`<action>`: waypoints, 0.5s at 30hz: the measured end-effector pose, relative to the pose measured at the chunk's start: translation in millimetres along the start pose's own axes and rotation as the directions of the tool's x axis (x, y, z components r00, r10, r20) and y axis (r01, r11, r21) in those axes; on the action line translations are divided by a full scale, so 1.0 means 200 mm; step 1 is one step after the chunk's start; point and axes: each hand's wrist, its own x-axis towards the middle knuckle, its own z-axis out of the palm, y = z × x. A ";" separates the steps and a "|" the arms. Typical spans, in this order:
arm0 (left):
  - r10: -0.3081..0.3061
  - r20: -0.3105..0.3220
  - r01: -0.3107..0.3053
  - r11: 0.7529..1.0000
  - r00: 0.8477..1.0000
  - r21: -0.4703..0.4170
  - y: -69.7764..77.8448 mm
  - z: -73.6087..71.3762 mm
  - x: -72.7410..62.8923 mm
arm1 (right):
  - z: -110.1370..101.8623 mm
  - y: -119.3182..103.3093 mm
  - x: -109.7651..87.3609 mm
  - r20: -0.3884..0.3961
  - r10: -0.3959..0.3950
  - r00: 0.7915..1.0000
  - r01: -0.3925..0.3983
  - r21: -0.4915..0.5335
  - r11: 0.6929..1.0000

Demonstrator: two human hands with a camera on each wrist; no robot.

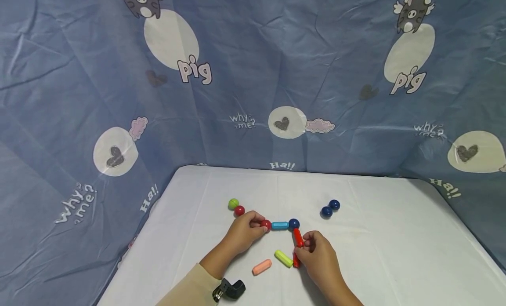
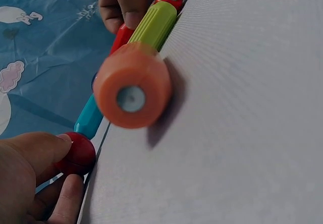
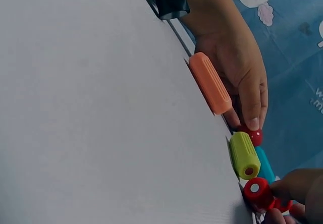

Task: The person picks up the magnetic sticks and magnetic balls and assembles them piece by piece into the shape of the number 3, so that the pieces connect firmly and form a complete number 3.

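Observation:
My left hand point(image 1: 242, 232) pinches a red ball point(image 1: 266, 225) between thumb and fingers. A light-blue magnetic rod point(image 1: 280, 225) joins that ball to a dark-blue ball point(image 1: 294, 224). From the dark-blue ball a red rod point(image 1: 298, 238) runs toward me, and a second red piece point(image 1: 296, 260) shows below the fingertips. My right hand point(image 1: 319, 255) pinches the red pieces where they meet; its fingers hide the joint. Close by lies a lime-green rod point(image 1: 283, 258), its end near the lower red piece. An orange rod point(image 2: 132, 85) looms large in the left wrist view.
Beyond my left hand, a green ball point(image 1: 233, 204) touches another red ball point(image 1: 239, 210). Two dark-blue balls point(image 1: 330, 208) sit together at the back right. A white cloth covers the table point(image 1: 395, 235), and a blue printed curtain point(image 1: 253, 77) hangs behind it.

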 end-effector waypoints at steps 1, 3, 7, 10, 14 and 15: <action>-0.001 0.000 0.001 1.000 1.000 0.001 0.00 0.00 0.00 | 0.00 0.00 0.00 0.006 0.009 1.000 -0.009 -0.001 1.000; -0.003 0.000 0.003 1.000 1.000 0.002 0.00 0.00 0.00 | 0.00 -0.01 -0.01 0.019 0.026 0.999 -0.026 -0.002 1.000; -0.007 0.001 0.007 1.000 1.000 0.000 0.00 -0.01 0.00 | -0.01 -0.01 -0.02 0.034 0.050 0.998 -0.051 0.006 0.999; -0.017 0.002 0.017 1.000 1.000 -0.004 0.01 -0.01 -0.01 | -0.03 0.01 -0.02 0.025 0.040 0.999 -0.040 0.017 0.999; -0.033 0.004 0.033 0.999 0.999 -0.011 0.01 -0.01 -0.01 | -0.08 0.03 0.00 -0.001 0.025 1.000 -0.025 0.016 1.000; -0.035 0.003 0.035 0.999 0.999 -0.012 0.00 -0.01 -0.01 | -0.09 0.04 0.01 -0.006 0.024 1.000 -0.024 0.014 1.000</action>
